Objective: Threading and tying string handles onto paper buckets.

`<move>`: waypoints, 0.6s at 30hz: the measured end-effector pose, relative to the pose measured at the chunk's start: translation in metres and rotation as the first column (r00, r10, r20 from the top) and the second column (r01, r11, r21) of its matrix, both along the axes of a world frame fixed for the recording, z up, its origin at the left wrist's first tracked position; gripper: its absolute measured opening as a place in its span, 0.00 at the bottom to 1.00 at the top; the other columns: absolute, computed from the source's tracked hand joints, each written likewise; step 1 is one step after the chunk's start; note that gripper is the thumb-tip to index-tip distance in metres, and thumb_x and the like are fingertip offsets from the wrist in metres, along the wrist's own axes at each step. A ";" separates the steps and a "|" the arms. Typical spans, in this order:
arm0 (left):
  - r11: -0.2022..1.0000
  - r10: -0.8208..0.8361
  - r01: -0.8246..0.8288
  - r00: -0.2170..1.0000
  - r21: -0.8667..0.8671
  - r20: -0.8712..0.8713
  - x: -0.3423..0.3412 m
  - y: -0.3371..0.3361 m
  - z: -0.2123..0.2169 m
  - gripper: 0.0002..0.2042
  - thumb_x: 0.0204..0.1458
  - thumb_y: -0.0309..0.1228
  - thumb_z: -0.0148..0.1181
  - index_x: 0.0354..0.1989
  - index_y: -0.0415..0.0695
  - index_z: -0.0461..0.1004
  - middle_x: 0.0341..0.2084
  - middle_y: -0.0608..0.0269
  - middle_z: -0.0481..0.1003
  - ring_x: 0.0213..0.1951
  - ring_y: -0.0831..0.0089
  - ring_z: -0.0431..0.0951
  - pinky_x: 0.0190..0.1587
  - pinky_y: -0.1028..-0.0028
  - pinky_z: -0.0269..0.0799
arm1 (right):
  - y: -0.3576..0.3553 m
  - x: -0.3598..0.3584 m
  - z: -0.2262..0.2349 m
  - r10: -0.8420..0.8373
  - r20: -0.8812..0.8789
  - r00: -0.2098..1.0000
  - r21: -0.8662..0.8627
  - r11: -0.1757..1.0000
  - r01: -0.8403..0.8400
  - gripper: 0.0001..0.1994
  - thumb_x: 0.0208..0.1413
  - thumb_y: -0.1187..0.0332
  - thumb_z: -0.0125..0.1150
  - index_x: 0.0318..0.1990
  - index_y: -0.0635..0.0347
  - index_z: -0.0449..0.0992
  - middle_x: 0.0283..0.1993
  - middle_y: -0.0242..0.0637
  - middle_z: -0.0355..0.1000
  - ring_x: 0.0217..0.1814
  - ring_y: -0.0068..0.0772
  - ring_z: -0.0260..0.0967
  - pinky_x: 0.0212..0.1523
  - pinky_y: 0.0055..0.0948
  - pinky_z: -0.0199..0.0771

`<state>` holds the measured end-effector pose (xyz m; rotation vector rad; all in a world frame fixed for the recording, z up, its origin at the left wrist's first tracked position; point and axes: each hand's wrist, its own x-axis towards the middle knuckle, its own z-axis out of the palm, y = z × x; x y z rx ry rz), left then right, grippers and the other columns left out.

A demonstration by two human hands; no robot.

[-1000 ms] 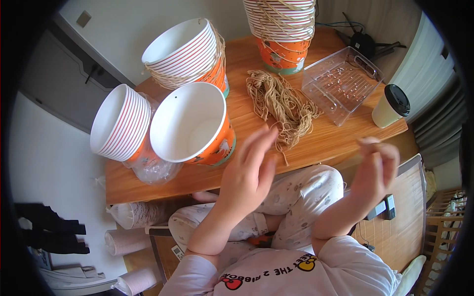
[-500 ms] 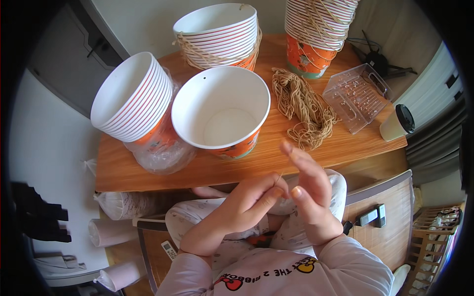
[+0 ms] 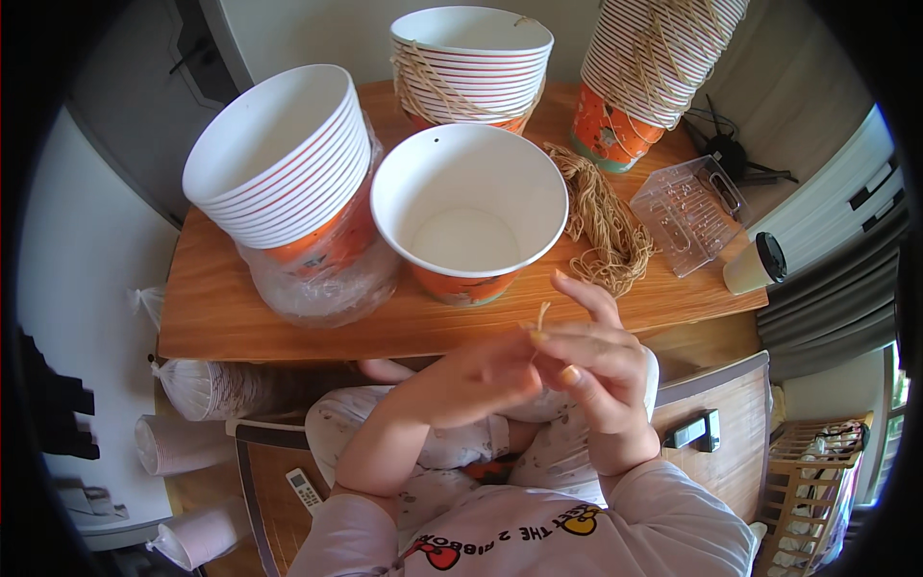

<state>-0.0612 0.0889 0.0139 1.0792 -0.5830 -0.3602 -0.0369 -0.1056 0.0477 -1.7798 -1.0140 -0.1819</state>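
My left hand [image 3: 481, 383] is bent inward above my lap, its fingers blurred but closed around a short end of tan twine [image 3: 544, 314] that sticks up between both hands. My right hand [image 3: 604, 363] meets it from the right with the index finger raised and the thumb apart; one fingertip touches the twine. The lower part of the twine is hidden by the fingers. Just beyond my hands, a large white paper bucket [image 3: 471, 284] with an orange outside stands upright on the wooden table [image 3: 356, 337]. A loose hank of tan twine [image 3: 615, 240] lies to its right.
Nested buckets [image 3: 279, 154], partly in clear plastic, lean at the left. Another stack [image 3: 471, 72] with twine handles stands behind, and a tall stack [image 3: 625, 135] at the back right. A clear plastic box [image 3: 687, 216] and a lidded cup [image 3: 755, 264] sit near the table's right edge.
The right hand has closed in on the left, and its fingertips now meet the twine. More of the twine end shows above the fingers. The head view has shifted a little.
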 end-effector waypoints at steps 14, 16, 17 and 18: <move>0.985 0.166 -0.169 0.984 -0.037 -0.071 -0.006 0.021 0.016 0.13 0.69 0.37 0.45 0.41 0.41 0.72 0.29 0.73 0.69 0.35 0.85 0.66 0.41 0.82 0.62 | 0.038 0.014 -0.007 0.311 -0.309 0.899 0.518 0.847 -0.115 0.13 0.56 0.76 0.65 0.49 0.63 0.80 0.50 0.45 0.77 0.60 0.39 0.69 0.57 0.35 0.69; 0.996 0.086 -0.087 0.993 -0.014 -0.084 -0.006 0.025 0.014 0.13 0.69 0.37 0.45 0.40 0.40 0.72 0.28 0.73 0.69 0.33 0.86 0.65 0.38 0.83 0.62 | 0.038 0.018 -0.011 0.320 -0.267 0.909 0.535 0.834 -0.137 0.13 0.56 0.78 0.65 0.50 0.64 0.78 0.48 0.45 0.77 0.55 0.36 0.72 0.55 0.34 0.71; 0.996 0.084 -0.086 0.993 -0.017 -0.084 -0.007 0.024 0.014 0.13 0.69 0.37 0.45 0.40 0.40 0.72 0.28 0.73 0.69 0.33 0.86 0.65 0.38 0.83 0.62 | 0.038 0.019 -0.012 0.329 -0.223 0.918 0.552 0.818 -0.159 0.14 0.55 0.80 0.65 0.50 0.65 0.77 0.45 0.45 0.78 0.51 0.33 0.74 0.53 0.32 0.72; 0.992 0.123 -0.126 0.990 -0.032 -0.072 -0.007 0.023 0.013 0.13 0.68 0.37 0.46 0.39 0.40 0.72 0.28 0.73 0.69 0.32 0.87 0.65 0.36 0.83 0.62 | 0.040 0.018 -0.010 0.328 -0.225 0.918 0.549 0.821 -0.158 0.14 0.55 0.80 0.65 0.50 0.65 0.77 0.45 0.45 0.78 0.51 0.33 0.74 0.53 0.32 0.72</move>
